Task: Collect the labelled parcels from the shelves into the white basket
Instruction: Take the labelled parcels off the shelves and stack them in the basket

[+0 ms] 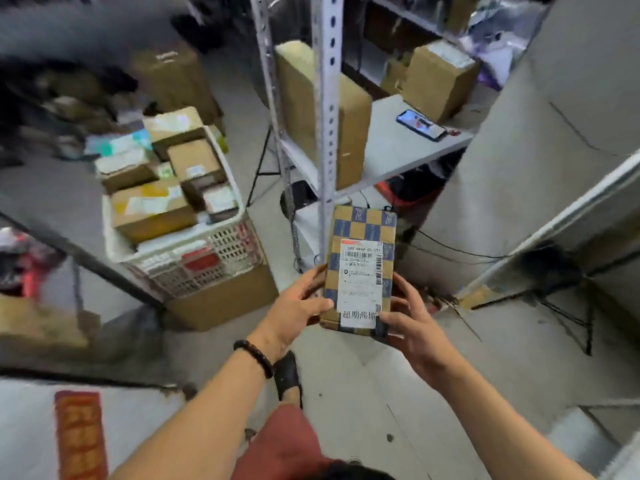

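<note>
Mid-carry: left hand (298, 306) and right hand (412, 327) both grip the near end of one checked parcel (360, 268), held in the air in front of the shelf (398, 150); label up, long axis pointing away from the person; next move looks like a swing left to the white basket (221, 244), already nearly full, so it needs a free spot on top.

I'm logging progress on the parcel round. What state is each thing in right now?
Checkered parcel: held in both hands, label up, not yet in the basket.
Left hand: gripping the parcel's left edge.
Right hand: gripping its right edge.
White basket: piled full of boxes.
Phone: on the shelf, screen lit.
</note>
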